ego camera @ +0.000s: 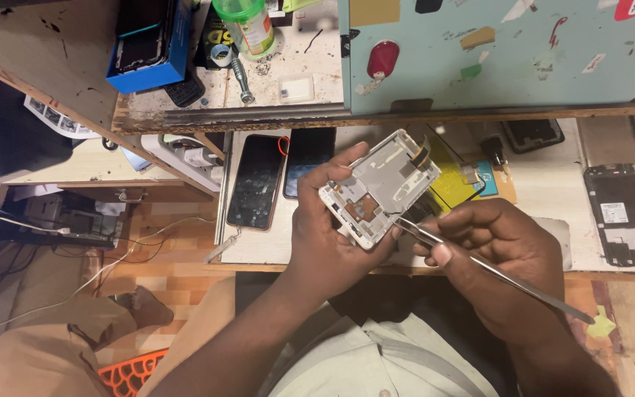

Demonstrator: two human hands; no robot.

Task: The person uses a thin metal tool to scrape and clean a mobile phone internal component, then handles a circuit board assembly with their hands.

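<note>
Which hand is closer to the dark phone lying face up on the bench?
The left hand. It holds the white phone frame just right of the dark phone. The right hand, gripping metal tweezers, is farther right.

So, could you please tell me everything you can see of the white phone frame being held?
The phone frame is a white, rectangular shell, apparently plastic with a grey metal inner plate and a copper-coloured patch near its lower end. A dark ribbon cable with an orange band sticks up from its top corner. It is held tilted above the desk in the left hand, thumb on its lower edge. The tips of the metal tweezers, gripped by the right hand, touch its lower right edge.
</note>
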